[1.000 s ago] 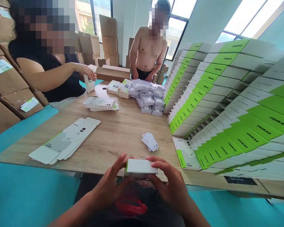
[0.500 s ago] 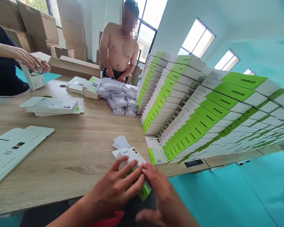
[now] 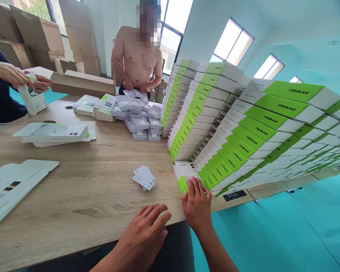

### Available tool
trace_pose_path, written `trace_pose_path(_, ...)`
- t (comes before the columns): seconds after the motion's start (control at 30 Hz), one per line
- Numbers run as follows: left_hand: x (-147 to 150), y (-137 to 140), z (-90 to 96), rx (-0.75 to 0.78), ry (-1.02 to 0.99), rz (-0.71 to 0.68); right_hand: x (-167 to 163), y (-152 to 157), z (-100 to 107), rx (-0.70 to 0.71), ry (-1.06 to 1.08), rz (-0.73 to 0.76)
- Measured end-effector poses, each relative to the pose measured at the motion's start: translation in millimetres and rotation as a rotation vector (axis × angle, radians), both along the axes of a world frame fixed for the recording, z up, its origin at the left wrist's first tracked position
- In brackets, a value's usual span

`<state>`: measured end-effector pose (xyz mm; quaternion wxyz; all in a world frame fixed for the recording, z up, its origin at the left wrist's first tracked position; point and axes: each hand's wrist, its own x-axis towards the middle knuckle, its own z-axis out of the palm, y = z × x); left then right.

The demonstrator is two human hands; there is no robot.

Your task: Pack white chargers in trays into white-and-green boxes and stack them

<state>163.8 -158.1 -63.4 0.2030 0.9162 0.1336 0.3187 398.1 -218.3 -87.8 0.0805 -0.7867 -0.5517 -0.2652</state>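
My right hand (image 3: pixel 197 206) is on a white and green carton (image 3: pixel 184 173) at the foot of the tall stacks. Its fingers lie over the near end, with the thumb at the left edge; the hand hides part of the carton. My left hand (image 3: pixel 147 234) hovers over the table's near edge, empty, with loosely bent fingers apart. Beyond it, a small pile of white printed cards (image 3: pixel 144 177) lies on the wood.
Tall stacks of white and green cartons (image 3: pixel 238 151) line the right. Clear plastic trays (image 3: pixel 140 122) are heaped at the back. Flat cartons (image 3: pixel 17 189) lie left. One person (image 3: pixel 137 56) stands across the table; another person's hands (image 3: pixel 19 77) hold a carton at far left.
The carton that both hands held at the near edge has gone right to the stacks with my right hand. My left hand has let go, uncovering the cards. The person opposite now handles a tray.
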Motion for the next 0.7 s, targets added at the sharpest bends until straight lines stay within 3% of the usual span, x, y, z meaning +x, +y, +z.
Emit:
trace_pose_path(0.1, -58, 21, -6.6, 0.078, -0.046, 0.199, -11, -4, 10, 0.072, -0.018, 0.030)
trace_pose_path(0.17, -109, 52, -7.8, 0.110, -0.006, 0.461, -19, -6, 12, 0.154, 0.016, 0.125)
trace_pose_path(0.23, -168, 90, -4.2, 0.079, 0.151, 0.818, -29, -5, 5, 0.226, 0.130, 0.271)
trace_pose_path(0.3, -226, 124, 3.9, -0.047, 0.458, 1.204, -44, -1, -7, 0.233, 0.270, 0.489)
trace_pose_path(0.37, -269, 148, 13.3, -0.132, 0.563, 1.347, -67, 3, -19, 0.211, 0.399, 0.659)
trace_pose_path(0.47, -295, 163, 25.3, -0.182, 0.576, 1.383, -102, 12, -25, 0.183, 0.505, 0.785)
trace_pose_path(0.57, -282, 155, 36.7, -0.155, 0.489, 1.345, -130, 34, -12, 0.136, 0.683, 0.847)
trace_pose_path(0.7, -239, 124, 45.4, -0.162, 0.267, 0.919, -156, 79, 27, -0.027, 1.396, 0.720)
